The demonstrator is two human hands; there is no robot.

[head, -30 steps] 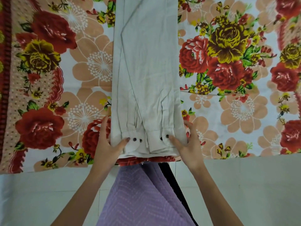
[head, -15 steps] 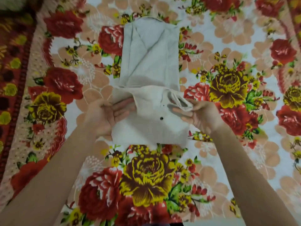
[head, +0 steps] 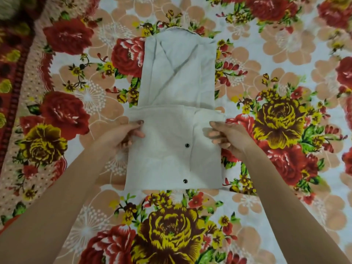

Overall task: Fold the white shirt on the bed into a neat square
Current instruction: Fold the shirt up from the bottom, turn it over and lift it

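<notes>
The white shirt (head: 177, 79) lies on the flowered bedsheet (head: 285, 130) as a long narrow strip, collar end far from me. Its near end is doubled over onto the strip, forming a flap (head: 171, 164) with two dark buttons showing. My left hand (head: 123, 138) pinches the flap's left edge, thumb on top and fingers underneath. My right hand (head: 226, 136) pinches the right edge the same way. The flap's far edge sits across the middle of the strip.
The bedsheet with red and yellow roses fills the whole view. A dark red patterned border (head: 13, 77) runs along the left side. A dim object (head: 9, 8) sits in the top-left corner.
Both hands lifted the shirt's near end with the cuffs from the bed's edge and carried it away from me, over the strip. The flap now lies flatter and wider than half a second ago.
</notes>
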